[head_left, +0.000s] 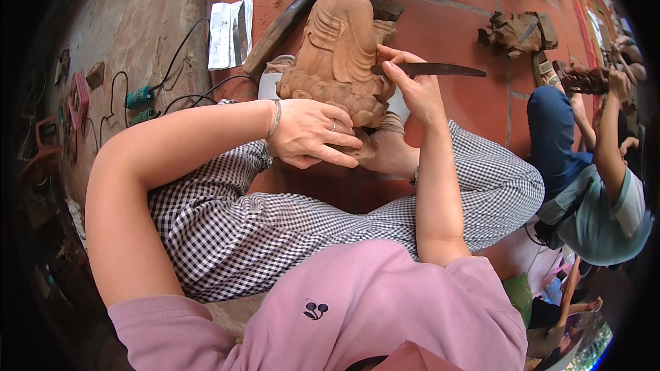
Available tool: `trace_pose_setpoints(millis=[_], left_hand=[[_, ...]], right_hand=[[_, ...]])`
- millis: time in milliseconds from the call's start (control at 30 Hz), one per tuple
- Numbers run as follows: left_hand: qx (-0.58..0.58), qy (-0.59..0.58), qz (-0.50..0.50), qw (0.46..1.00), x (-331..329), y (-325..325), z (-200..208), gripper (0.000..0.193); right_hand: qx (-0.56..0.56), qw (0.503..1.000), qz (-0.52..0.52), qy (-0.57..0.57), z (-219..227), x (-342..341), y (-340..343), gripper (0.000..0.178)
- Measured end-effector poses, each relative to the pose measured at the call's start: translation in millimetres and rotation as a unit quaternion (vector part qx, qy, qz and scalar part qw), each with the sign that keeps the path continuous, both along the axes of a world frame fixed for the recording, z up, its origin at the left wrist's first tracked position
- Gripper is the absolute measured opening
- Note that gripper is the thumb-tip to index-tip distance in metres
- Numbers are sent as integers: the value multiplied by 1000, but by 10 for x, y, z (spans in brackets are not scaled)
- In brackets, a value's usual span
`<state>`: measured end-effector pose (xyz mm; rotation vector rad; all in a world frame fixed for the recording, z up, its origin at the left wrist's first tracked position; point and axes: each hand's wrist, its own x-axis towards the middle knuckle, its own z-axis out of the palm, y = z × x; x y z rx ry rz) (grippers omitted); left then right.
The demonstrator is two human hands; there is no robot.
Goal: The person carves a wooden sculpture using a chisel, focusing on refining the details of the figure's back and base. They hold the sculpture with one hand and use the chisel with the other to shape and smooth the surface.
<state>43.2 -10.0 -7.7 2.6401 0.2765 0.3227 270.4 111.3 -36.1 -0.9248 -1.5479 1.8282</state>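
Observation:
A carved wooden statue (338, 38) of a robed seated figure stands between my legs, on a base of carved petals (326, 91). My left hand (316, 134), with a ring and a bracelet, lies over the near edge of this base, its fingers curled against the wood. My right hand (419, 94) is closed around a slim, dark, slightly curved tool (447, 69), like a file or a blade; I cannot tell which. Its tapered end points right, while the other end meets the robe's right side just above the petals. The fingertips there partly hide the contact.
Left of the statue are a long wooden piece (285, 24), a paper sheet (232, 33) and green power tools (140, 97) with black cords. A rough wood chunk (519, 33) lies on the red tiles. At right, a seated person (595, 199) holds a dark carved piece (581, 79).

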Motion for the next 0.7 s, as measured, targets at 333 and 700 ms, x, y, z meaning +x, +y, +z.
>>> trace_pose_setpoints(millis=[333,700], left_hand=[[4,-5,-14,1000,-8,41,12,77],[-1,37,-1,999,176,168,353,64]], right_hand=[[85,996,-23,-25,-4,-5,-78,18],[233,966,-112,-24,-189,-168,-198,24]])
